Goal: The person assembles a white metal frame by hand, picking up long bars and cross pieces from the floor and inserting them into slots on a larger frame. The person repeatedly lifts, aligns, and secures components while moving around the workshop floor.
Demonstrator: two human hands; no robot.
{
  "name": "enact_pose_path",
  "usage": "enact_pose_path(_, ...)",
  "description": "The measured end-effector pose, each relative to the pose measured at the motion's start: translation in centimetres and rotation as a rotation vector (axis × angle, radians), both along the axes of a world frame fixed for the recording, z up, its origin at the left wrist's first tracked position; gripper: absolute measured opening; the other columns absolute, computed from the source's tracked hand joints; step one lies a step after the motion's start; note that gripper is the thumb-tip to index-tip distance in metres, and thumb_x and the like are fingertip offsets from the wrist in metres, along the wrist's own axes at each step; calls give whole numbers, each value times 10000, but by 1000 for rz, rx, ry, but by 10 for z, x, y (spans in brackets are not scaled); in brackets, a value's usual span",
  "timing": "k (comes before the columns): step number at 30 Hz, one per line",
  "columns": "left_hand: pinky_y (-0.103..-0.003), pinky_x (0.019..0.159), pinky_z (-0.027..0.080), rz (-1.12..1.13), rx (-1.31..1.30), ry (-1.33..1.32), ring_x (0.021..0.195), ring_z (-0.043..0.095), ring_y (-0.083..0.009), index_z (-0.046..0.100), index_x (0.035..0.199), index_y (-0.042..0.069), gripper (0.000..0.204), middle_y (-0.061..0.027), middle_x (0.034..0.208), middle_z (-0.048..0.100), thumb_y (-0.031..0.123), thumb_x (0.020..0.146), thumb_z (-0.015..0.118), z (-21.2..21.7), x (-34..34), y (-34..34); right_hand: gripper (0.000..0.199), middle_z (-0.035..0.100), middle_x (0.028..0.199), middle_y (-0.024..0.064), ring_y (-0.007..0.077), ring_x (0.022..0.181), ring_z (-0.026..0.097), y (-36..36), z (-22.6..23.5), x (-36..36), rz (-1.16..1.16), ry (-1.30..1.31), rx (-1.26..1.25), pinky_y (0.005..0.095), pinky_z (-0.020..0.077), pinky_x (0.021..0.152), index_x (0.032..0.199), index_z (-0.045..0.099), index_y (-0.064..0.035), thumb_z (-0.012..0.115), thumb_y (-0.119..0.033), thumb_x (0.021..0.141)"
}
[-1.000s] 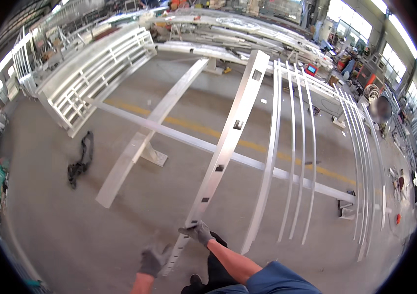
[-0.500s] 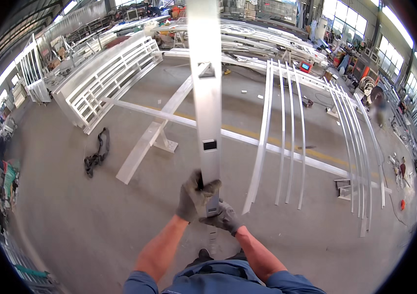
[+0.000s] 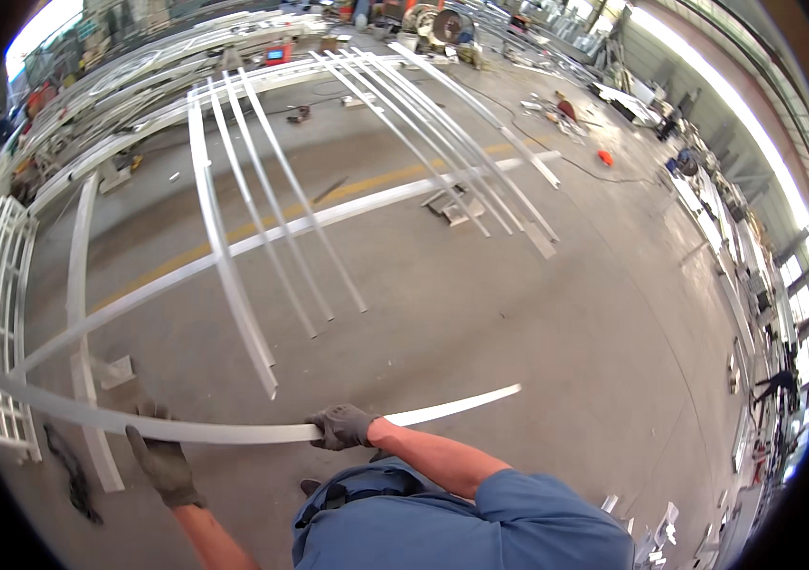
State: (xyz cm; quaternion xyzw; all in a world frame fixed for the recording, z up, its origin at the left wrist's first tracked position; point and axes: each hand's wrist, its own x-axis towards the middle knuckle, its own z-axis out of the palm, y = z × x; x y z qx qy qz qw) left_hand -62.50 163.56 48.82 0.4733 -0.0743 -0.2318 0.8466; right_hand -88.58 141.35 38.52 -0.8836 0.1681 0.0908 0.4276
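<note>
A long silvery metal profile (image 3: 243, 434) lies crosswise in front of my body, running from the far left to a free end on the right. My right hand (image 3: 343, 427), in a dark grey work glove, is closed round it ahead of my waist. Farther left, my gloved left hand (image 3: 165, 465) grips the same profile from below, the thumb on the near side and fingertips showing past the far side. Ahead, several slim metal bars (image 3: 276, 204) rest across a long horizontal rail (image 3: 376, 201).
A white slatted frame (image 3: 6, 313) stands at the left edge. Near it are a wide metal beam (image 3: 82, 285) and a black strap (image 3: 72, 475) on the floor. More bars (image 3: 452, 133) lie at the far right of the rail, with an orange object (image 3: 605, 158) beyond.
I have turned to the right. The profile has swung from pointing straight ahead to lying crosswise, and my hands have moved farther apart along it.
</note>
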Motion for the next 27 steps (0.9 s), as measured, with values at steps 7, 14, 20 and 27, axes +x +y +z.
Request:
enact_pose_path(7,-464,1021,459,-3,100,437,1170,567,-262,573,1333,148,552,-74,1292,606,572,981,554,-154,-43,-21,325,706,886,180,396,865,701,-125,-64,-102,69,11,-346,509,545,755,1093,699,-110,693,-195,779)
enact_pose_path(14,-469,927,529,251,381,756,1148,597,-229,582,1300,191,467,-49,1260,628,506,958,633,-230,-51,-108,237,719,929,132,336,885,715,-273,-72,-119,81,334,-490,483,562,764,1021,731,-166,648,-178,800)
enact_pose_path(20,-448,800,556,429,388,845,893,614,-210,629,1074,126,312,-46,953,629,405,947,687,-306,-18,-160,254,706,942,102,328,938,681,-408,-139,-144,75,431,-539,463,532,850,1010,733,-169,677,-155,762)
enact_pose_path(27,-431,743,552,270,599,797,893,602,-191,619,1038,138,296,-26,952,596,401,913,677,-324,-72,-323,270,711,1056,132,341,1053,671,-565,-184,-172,158,798,-447,471,493,975,1056,721,-166,685,-187,789)
